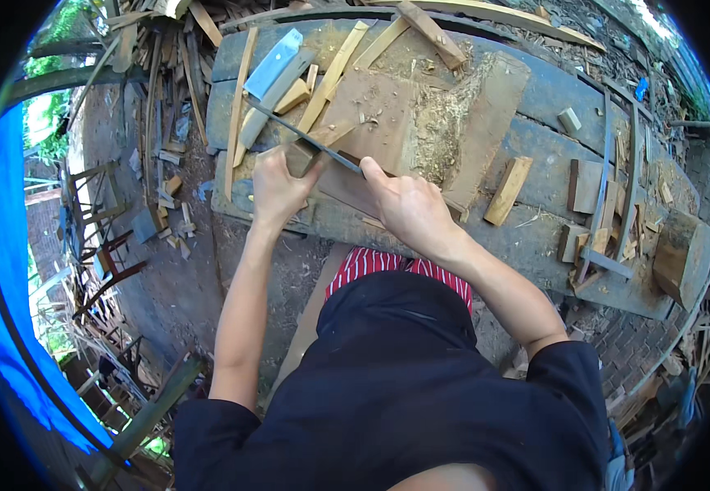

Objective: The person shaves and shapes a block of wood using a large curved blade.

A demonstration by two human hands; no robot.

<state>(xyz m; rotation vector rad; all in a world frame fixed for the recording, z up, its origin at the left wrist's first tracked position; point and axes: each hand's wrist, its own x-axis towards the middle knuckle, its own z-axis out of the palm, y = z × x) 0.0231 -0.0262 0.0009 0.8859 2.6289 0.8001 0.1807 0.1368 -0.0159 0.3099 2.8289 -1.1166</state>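
Observation:
My left hand (279, 186) is closed on a small wooden block (298, 155) near the bench's front edge. My right hand (410, 208) wraps round the near end of a long, thin, dark blade (288, 126), its thumb or finger stretched along it. The blade slants away to the far left and crosses over the block, seen almost edge-on. Whether it is a knife, saw or file cannot be told. Below and beside the hands lies a broad brown board (371, 114) scattered with shavings.
The worn blue-grey bench (551, 155) carries a blue block (274, 64), loose strips and a wooden offcut (508, 191). Right of these lie a metal-looking frame (629, 188) and a thick wood chunk (682, 258). Scrap wood (176, 74) piles up at the left.

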